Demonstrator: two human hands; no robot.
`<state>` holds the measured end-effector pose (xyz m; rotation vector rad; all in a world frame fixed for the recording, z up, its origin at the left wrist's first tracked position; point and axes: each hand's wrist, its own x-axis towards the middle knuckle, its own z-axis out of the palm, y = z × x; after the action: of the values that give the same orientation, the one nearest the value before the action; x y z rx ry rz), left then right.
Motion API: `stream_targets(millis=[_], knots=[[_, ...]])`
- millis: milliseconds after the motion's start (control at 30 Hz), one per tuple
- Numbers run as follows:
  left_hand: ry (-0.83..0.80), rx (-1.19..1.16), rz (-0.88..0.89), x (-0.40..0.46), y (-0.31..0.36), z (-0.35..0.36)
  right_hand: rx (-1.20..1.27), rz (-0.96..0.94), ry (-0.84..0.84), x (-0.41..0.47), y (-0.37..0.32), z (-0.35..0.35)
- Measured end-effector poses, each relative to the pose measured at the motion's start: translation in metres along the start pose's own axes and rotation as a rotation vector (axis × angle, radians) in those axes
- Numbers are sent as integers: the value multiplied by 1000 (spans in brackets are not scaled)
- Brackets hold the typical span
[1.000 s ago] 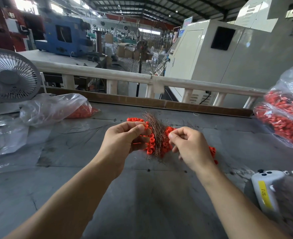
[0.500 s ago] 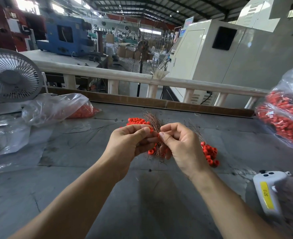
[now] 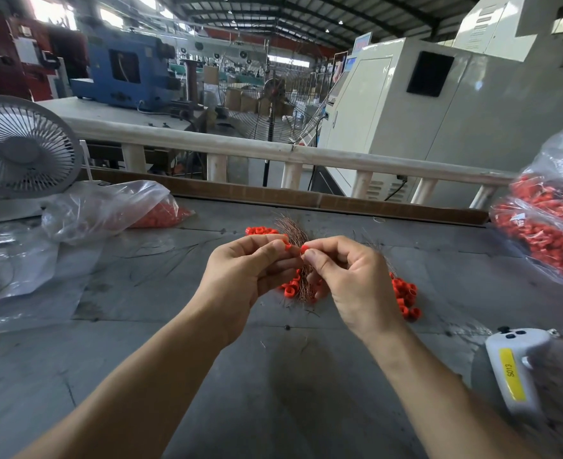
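Both hands meet above the middle of the grey table [image 3: 273, 376]. My left hand [image 3: 247, 273] pinches a small red plastic ring [image 3: 287, 245] between thumb and forefinger. My right hand [image 3: 349, 279] pinches another red ring [image 3: 303, 249] right beside it, fingertips almost touching. Under the hands lies a bundle of thin copper wires [image 3: 292, 230] amid loose red rings [image 3: 406, 296]. Whether a wire runs between the fingers is hidden.
A clear bag of red rings [image 3: 551, 226] sits at the right edge, and another bag [image 3: 108, 207] lies at the left near a grey desk fan [image 3: 21, 147]. A white handheld device with a yellow label [image 3: 515, 369] lies at the lower right. A wooden rail [image 3: 273, 150] borders the far side.
The two hands have come together and risen slightly; the right hand moved left toward the left hand, uncovering the red rings on the right of the pile.
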<state>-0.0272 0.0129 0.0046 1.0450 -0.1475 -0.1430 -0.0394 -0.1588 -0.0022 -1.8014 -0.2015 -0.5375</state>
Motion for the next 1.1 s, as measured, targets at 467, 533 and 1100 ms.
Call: stream_targets(millis=[467, 533, 1100], knots=[[-68, 249, 190, -5, -2, 6, -165, -222, 70, -3, -12, 0], [-70, 276, 218, -5, -3, 5, -188, -263, 67, -3, -13, 0], [-48, 323, 292, -3, -6, 5, -393, -455, 33, -4, -21, 0]])
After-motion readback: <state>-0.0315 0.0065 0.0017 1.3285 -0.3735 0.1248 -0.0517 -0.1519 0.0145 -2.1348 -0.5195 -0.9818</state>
